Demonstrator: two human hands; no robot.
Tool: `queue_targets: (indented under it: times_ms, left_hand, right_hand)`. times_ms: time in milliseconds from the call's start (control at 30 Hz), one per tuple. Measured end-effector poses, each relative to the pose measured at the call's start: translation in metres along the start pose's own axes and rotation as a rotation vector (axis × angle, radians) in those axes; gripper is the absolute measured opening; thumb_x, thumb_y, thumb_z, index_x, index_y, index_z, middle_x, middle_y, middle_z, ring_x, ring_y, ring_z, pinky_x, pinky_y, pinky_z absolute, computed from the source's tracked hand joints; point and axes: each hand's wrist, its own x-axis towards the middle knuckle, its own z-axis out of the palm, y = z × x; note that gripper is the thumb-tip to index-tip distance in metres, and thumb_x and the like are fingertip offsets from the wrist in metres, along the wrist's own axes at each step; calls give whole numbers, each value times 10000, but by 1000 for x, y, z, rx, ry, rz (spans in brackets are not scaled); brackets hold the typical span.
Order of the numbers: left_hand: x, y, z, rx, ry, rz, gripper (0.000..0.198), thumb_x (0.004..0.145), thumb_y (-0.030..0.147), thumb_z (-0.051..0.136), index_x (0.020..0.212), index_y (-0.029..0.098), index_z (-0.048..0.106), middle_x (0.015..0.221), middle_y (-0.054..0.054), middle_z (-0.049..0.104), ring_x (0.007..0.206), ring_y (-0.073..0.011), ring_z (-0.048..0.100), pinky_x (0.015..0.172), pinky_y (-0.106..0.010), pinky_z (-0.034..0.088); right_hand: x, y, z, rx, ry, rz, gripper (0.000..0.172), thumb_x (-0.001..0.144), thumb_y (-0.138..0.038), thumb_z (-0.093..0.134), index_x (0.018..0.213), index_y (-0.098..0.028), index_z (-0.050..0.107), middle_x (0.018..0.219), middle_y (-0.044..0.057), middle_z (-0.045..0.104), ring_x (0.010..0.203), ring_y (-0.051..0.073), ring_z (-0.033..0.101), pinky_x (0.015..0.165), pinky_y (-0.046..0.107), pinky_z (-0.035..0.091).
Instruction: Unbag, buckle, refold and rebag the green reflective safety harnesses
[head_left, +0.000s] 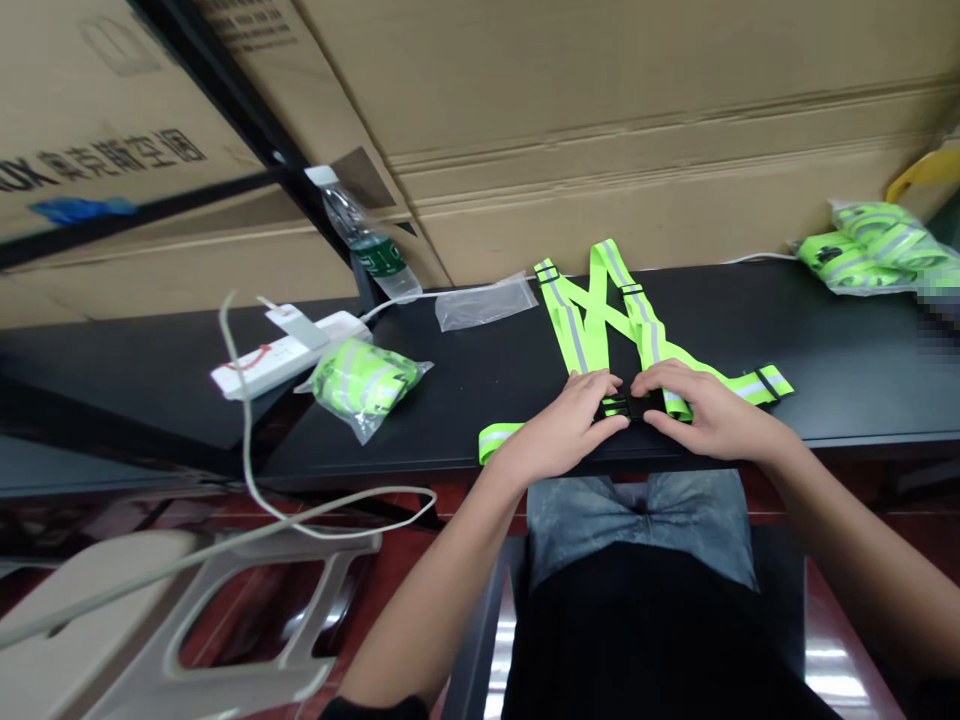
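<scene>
My left hand (559,430) and right hand (712,415) curl their fingers (660,372) closed on the black plastic buckle (637,405) of the neon-green reflective harness (574,325) right beneath them, so I judge this step is the buckle and the next move calls for a steady pinch on both sides.

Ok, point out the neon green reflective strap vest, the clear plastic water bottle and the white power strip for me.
Neon green reflective strap vest (600,315), head view, on the crossed straps.
Clear plastic water bottle (375,262), head view, on the green label.
White power strip (270,362), head view, on its top face.
</scene>
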Motion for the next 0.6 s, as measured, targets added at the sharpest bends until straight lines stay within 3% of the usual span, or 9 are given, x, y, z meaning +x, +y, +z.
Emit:
queue_targets:
  times_ms: [267, 400, 500, 600]
  left_hand:
    - [-1, 5, 1, -65, -31, 3, 245, 997, 385, 501, 1188, 239, 451, 1422, -111, 505, 1380, -247, 455, 1162, -447, 390]
    - [-1, 8, 4, -116, -20, -23, 536, 980, 381, 502, 1419, 248, 226, 1558, -167, 336, 1477, -271, 358, 1197, -472, 368]
    - [0, 10, 7, -77, -30, -14, 777, 919, 333, 554, 1497, 219, 47, 1617, -229, 189, 1520, -338, 267, 1205, -523, 343]
    - [3, 14, 13, 33, -4, 28, 973, 800, 254, 632, 1506, 191, -35, 1631, -262, 116, 1555, -386, 104, 1252, -612, 161]
  right_hand:
    - [-1, -1, -1, 84, 6, 60, 292, 922, -319, 615, 1197, -262, 538, 1190, 84, 652, 1120, 271, 629, 958, 467, 530]
    - [1, -2, -1, 157, -3, 53, 285, 933, -312, 595, 1207, -260, 538, 1218, 86, 653, 1098, 267, 646, 953, 466, 541]
    - [4, -3, 1, 188, -33, 63, 350, 927, -334, 612, 1251, -260, 503, 1244, 93, 637, 1139, 270, 635, 981, 478, 533]
    - [8, -5, 5, 182, -47, 39, 448, 907, -307, 624, 1309, -247, 433, 1286, 120, 582, 1246, 285, 574, 1065, 514, 484]
